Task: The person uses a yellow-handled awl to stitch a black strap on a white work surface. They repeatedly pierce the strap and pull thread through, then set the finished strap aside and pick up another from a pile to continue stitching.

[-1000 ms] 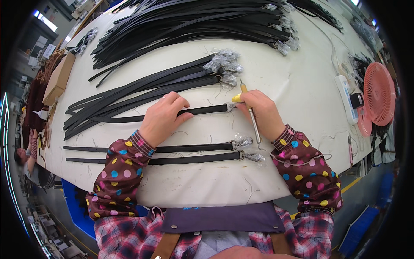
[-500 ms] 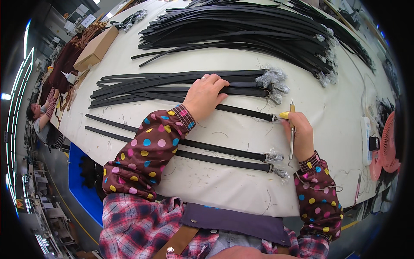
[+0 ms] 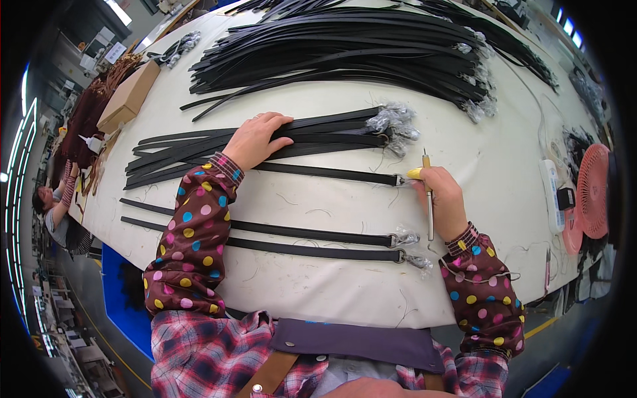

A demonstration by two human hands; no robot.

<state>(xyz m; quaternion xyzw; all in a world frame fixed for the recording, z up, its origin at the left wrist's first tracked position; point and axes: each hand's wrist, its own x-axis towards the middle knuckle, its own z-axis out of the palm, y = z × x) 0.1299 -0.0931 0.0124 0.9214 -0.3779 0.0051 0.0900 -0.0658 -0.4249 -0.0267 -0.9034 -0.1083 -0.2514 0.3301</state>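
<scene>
My left hand [image 3: 257, 140] lies over a small bundle of black straps [image 3: 312, 125], its fingers stretched and its thumb apart. Plastic-wrapped ends [image 3: 393, 126] of that bundle point right. A single black strap [image 3: 325, 174] runs from beneath the hand toward my right hand [image 3: 443, 200]. There, my fingers are closed around a slim metal pen-like tool [image 3: 430, 215] with a brass-coloured tip, held upright. A yellow finger cover [image 3: 415, 174] sits on one digit beside the strap's clear-wrapped end [image 3: 403, 180]; whether it touches is hard to tell. Two more straps [image 3: 318, 249] lie nearer me.
A large pile of black straps [image 3: 332, 56] covers the far side of the white table [image 3: 332, 292]. To the right stand a pink fan [image 3: 592, 191] and a white power strip [image 3: 551, 192]. A cardboard box [image 3: 129, 96] is at left, with another person [image 3: 61, 202] beyond it.
My left hand has slid left along the bundle, and its thumb is now spread from the fingers. My right hand stays by the strap's end with the tool. The whole view has shifted slightly.
</scene>
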